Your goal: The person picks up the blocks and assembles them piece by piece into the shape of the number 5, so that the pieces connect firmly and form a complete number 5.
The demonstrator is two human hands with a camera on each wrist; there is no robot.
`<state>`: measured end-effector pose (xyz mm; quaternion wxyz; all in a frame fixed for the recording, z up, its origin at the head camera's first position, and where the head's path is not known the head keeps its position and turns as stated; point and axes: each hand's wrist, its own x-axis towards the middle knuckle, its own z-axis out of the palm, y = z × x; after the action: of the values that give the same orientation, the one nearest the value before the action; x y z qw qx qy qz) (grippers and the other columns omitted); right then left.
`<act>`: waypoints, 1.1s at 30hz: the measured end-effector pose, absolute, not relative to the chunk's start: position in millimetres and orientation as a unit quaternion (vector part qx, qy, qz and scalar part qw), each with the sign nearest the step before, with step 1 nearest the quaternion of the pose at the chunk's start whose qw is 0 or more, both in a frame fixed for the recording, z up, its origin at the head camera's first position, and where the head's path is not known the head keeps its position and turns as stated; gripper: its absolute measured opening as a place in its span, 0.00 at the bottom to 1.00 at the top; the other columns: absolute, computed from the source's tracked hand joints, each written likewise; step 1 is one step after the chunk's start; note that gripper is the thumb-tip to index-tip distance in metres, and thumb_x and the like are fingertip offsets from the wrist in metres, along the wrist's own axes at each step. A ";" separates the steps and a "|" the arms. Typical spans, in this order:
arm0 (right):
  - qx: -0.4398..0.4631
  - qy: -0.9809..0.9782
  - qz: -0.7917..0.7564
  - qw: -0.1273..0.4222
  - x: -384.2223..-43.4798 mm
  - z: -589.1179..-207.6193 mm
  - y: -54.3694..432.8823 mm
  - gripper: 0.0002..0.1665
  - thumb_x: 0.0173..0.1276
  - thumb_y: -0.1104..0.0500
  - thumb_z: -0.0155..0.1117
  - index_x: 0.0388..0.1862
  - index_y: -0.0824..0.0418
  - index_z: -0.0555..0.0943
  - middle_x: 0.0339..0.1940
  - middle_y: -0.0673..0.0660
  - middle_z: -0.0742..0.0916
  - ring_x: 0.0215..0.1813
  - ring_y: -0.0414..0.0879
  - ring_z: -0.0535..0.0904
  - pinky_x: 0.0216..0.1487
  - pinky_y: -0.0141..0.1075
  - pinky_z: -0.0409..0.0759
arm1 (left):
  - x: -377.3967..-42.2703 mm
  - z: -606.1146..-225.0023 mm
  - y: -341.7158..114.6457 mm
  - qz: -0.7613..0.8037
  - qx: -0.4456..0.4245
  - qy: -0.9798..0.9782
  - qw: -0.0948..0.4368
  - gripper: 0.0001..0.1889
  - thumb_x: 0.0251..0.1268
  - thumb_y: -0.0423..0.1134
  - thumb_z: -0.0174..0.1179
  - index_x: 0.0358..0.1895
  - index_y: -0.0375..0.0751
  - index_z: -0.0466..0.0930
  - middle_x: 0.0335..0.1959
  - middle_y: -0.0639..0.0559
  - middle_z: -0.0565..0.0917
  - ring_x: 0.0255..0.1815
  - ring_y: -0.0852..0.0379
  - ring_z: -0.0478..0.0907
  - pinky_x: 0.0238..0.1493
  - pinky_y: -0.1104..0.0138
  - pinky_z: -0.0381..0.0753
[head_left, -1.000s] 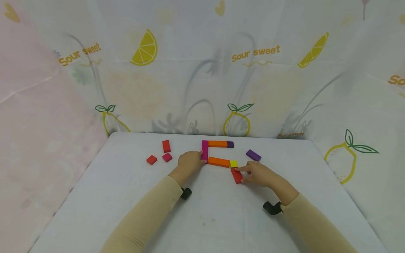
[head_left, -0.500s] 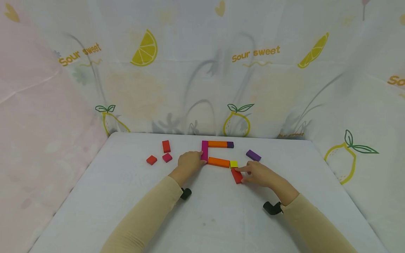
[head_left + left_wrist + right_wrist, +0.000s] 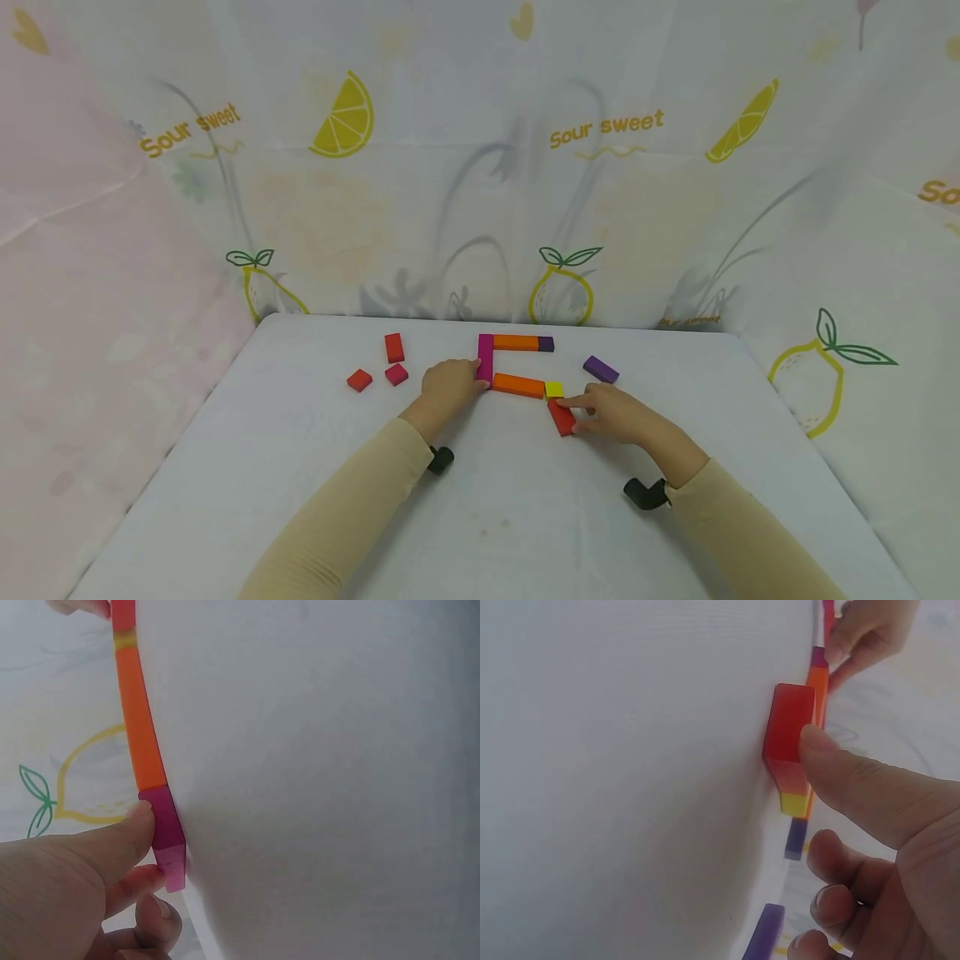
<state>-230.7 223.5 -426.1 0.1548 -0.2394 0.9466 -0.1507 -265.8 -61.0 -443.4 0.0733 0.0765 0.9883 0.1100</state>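
Note:
My left hand (image 3: 450, 385) pinches a long magenta block (image 3: 486, 350), thumb at its near end in the left wrist view. Two orange blocks, a far one (image 3: 516, 342) and a near one (image 3: 519, 384), run rightward from it. The far one ends at a small dark purple block (image 3: 547, 343), the near one at a small yellow block (image 3: 554, 389). Just below the yellow block lies a red block (image 3: 560, 419), slanted. My right hand (image 3: 617, 412) holds this red block between index finger and thumb; its other fingers are curled off it in the right wrist view.
A loose purple block (image 3: 602, 368) lies beyond the right hand. Left of the left hand are a red block (image 3: 394, 347), a smaller red block (image 3: 360, 380) and a pinkish-red one (image 3: 397, 374). The white table (image 3: 480, 500) meets a printed cloth backdrop (image 3: 450, 208) behind.

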 end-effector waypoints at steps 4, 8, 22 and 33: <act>-0.243 0.946 -0.153 0.153 -230.2 -425.1 223.7 0.29 0.64 0.55 0.73 0.65 0.52 0.81 0.33 0.49 0.77 0.37 0.43 0.71 0.36 0.33 0.74 | -266.4 -444.3 -60.8 0.112 0.075 0.988 0.073 0.29 0.70 0.56 0.61 0.71 0.52 0.73 0.60 0.45 0.83 0.56 0.45 0.81 0.51 0.54 0.81; -0.245 0.945 -0.155 0.152 -230.4 -425.0 224.3 0.29 0.65 0.55 0.73 0.66 0.52 0.80 0.32 0.49 0.77 0.36 0.44 0.71 0.36 0.33 0.73 | -267.1 -444.6 -61.0 0.115 0.075 0.988 0.072 0.30 0.69 0.55 0.61 0.71 0.52 0.73 0.60 0.45 0.82 0.57 0.45 0.81 0.51 0.53 0.81; -0.223 0.945 -0.170 0.169 -232.1 -428.1 223.7 0.30 0.65 0.56 0.73 0.67 0.51 0.80 0.34 0.49 0.78 0.36 0.44 0.71 0.36 0.34 0.73 | -266.3 -443.3 -61.1 0.143 0.063 0.984 0.085 0.30 0.69 0.55 0.62 0.71 0.50 0.73 0.63 0.46 0.80 0.60 0.45 0.78 0.58 0.52 0.78; -0.191 0.946 -0.198 0.173 -230.1 -422.4 227.4 0.30 0.66 0.54 0.72 0.67 0.49 0.79 0.38 0.50 0.79 0.41 0.45 0.73 0.40 0.36 0.77 | -268.8 -447.6 -65.2 0.203 0.057 0.975 0.070 0.30 0.68 0.52 0.63 0.71 0.47 0.73 0.65 0.46 0.79 0.65 0.44 0.74 0.66 0.50 0.72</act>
<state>-230.1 227.4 -422.4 0.1730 -0.1910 0.9456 -0.1985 -268.8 -65.2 -447.6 0.0698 0.0571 0.9750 0.2030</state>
